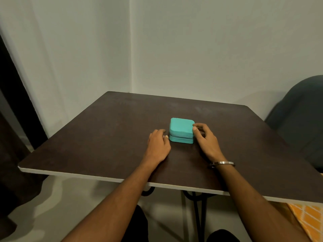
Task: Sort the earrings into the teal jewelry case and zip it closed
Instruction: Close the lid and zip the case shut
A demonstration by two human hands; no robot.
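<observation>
Table [97, 137] first — a dark brown square top with a pale edge band, set into the corner of a room with plain whitish walls. Black curved metal legs show beneath its near edge. A dark upholstered chair [300, 119] stands off the right side, and a patch of orange patterned fabric [307, 219] shows low at the right, under the tabletop's level. Down the left runs a dark curtain or door edge; I cannot tell which.

Near the middle of the table, a little toward the near side, sits the teal jewelry case [181, 130]. It is shut, lid down, resting flat on its base. It is close to square with rounded corners, so it has hardly any long axis; its zipper [180, 136] runs as a dark line along the side facing the person, and the case is turned slightly askew to the table edge.

The left hand [158, 145] lies palm down on the table just beside the case's left side, fingers loosely curled, thumb tip next to the lower left corner and gripping nothing. The right hand [206, 138] is at the case's right side, thumb and forefinger drawn together at its upper right corner — whether they pinch a zipper pull there, I cannot tell. A metal bangle [222, 163] circles the right wrist.
</observation>
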